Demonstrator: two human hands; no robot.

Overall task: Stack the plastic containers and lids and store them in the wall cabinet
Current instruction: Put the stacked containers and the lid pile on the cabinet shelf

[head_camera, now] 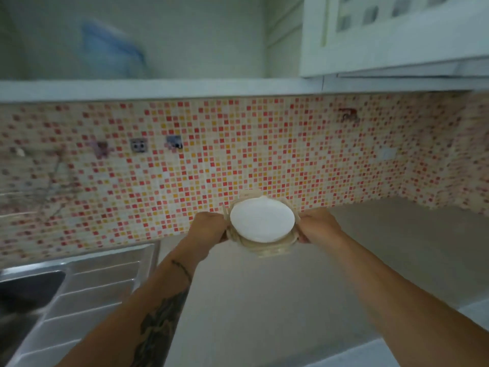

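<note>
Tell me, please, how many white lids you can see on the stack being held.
1: a round white lid lies on top of the stack of clear containers, held between the left hand and right hand. More lids may be hidden underneath.

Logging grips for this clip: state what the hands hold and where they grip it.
Both hands, left hand and right hand, hold the stack of containers and lids by its opposite sides.

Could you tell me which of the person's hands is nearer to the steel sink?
Left. The left hand grips the left side of the container stack, on the side of the sink at lower left; the right hand grips the stack's far side, farther from it.
</note>
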